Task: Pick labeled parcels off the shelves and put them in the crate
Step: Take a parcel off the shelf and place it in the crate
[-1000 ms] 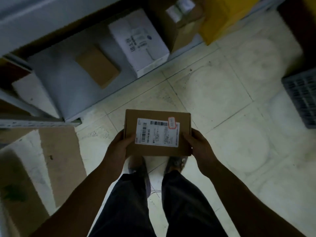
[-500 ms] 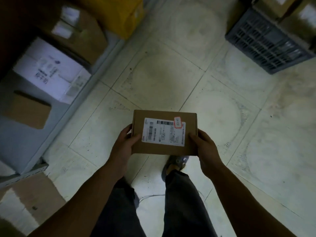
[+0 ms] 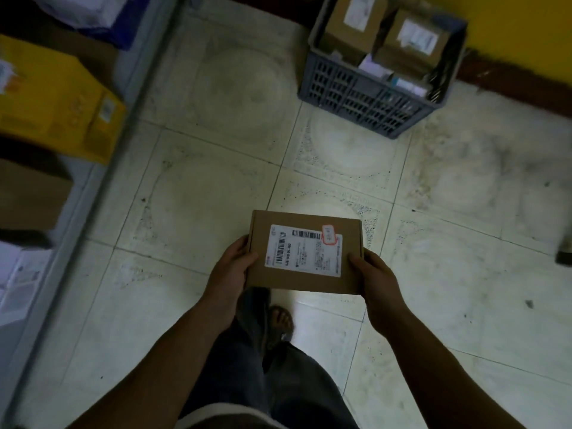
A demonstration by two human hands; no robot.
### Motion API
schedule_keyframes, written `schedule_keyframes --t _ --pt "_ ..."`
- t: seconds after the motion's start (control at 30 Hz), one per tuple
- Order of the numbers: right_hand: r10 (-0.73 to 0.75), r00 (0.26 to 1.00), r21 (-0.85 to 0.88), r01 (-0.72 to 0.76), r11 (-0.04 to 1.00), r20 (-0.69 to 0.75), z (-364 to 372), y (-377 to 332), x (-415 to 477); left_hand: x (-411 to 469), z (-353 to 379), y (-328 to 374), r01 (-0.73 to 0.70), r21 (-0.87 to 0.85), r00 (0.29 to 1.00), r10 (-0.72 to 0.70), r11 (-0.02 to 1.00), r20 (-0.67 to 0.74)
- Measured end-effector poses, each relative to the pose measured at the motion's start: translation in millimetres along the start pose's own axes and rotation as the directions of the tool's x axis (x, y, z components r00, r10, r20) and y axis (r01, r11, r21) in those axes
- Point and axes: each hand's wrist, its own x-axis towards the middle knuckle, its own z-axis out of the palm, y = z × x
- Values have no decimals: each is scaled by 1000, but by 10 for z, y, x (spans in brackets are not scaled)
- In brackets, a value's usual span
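Observation:
A flat brown cardboard parcel with a white barcode label and a small red-edged sticker is held level over the tiled floor, in front of my body. My left hand grips its left edge and my right hand grips its right edge. The grey slatted plastic crate stands on the floor ahead and to the right, near a yellow wall. It holds two labeled brown boxes and some smaller white items.
The low grey shelf edge runs along the left, carrying a yellow box, a brown carton and a white box. Pale floor tiles lie between me and the crate. My foot shows below the parcel.
The view has swung to the right: the shelf slid to the left edge and the crate came fully into view ahead. Both hands keep the same hold on the parcel.

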Motion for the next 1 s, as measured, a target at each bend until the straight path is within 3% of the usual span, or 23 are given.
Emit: schedule_keyframes --t 0.23,0.57,1.0 --pt "32 997 53 -28 998 -76 -141 -781 555 653 590 835 39 105 994 -49 994 101" --pt "82 985 147 -60 987 -152 -206 -1812 1356 1581 1329 1890 46 281 991 -78 958 104" --pt "117 989 224 -93 970 -93 -1116 -2961 2960 2767 3045 2690 60 413 996 -84 909 39"
